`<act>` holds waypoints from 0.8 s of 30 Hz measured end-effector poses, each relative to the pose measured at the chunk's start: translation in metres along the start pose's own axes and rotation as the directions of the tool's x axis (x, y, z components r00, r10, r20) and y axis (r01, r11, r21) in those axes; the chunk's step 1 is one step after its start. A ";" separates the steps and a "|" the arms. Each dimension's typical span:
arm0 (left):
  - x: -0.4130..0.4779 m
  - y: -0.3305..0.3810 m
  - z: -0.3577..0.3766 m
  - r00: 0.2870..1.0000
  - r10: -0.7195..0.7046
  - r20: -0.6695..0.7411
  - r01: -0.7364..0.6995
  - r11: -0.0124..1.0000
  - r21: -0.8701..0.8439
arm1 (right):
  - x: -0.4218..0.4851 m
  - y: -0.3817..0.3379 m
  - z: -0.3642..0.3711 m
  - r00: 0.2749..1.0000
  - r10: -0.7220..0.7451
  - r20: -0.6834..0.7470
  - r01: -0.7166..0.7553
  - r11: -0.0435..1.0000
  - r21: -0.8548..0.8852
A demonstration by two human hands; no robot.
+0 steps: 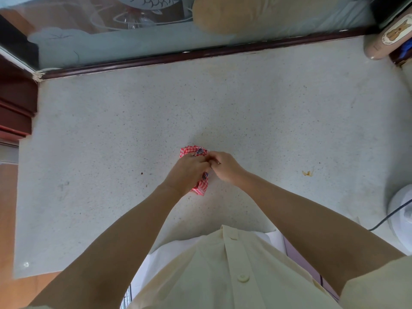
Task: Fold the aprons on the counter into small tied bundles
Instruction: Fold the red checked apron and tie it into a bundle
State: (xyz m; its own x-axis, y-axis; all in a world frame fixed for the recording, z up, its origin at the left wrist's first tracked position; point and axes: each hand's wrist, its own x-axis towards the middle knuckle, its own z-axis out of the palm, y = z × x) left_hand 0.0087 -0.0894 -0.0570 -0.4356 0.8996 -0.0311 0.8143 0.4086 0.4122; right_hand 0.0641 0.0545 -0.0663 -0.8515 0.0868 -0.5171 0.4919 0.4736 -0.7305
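From the head view, the red-and-white checked cloth apron [200,188] is already folded down to a small packet, lying just below the middle of the frame on the pale speckled stone tabletop [111,152]. The left hand [188,172] lies over the packet with its fingers curled round it, pinning it down. The right hand [223,166] meets it from the right, its grip clenched on what looks like the dark-and-white striped tie [200,151]. I'd judge this to be the tying step, with the folding done. The next move calls for drawing the tie snug while the left hand keeps the folds from springing loose. The knot itself is hidden under the two sets of fingers, so I cannot tell whether it is begun or nearly closed. Most of the packet is covered too, showing only at its upper and lower ends. No other aprons show anywhere on the tabletop.
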 end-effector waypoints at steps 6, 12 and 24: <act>-0.006 -0.001 -0.006 0.986 0.158 0.047 -0.162 0.983 0.085 | 0.000 -0.004 -0.002 0.992 0.024 0.124 -0.036 0.995 0.098; -0.010 0.002 -0.006 0.990 0.141 -0.001 -0.141 0.990 0.031 | 0.003 -0.011 -0.012 0.968 0.079 0.239 -0.110 0.987 0.121; -0.015 -0.008 -0.001 0.996 -0.026 -0.085 0.014 0.991 -0.132 | 0.001 -0.005 -0.010 0.991 -0.137 0.010 0.133 0.940 -0.314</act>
State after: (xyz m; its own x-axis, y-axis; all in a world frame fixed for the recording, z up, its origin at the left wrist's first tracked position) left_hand 0.0081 -0.1063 -0.0590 -0.4872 0.8725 0.0355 0.7501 0.3974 0.5286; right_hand 0.0592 0.0606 -0.0584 -0.9092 0.0127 -0.4162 0.2922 0.7317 -0.6159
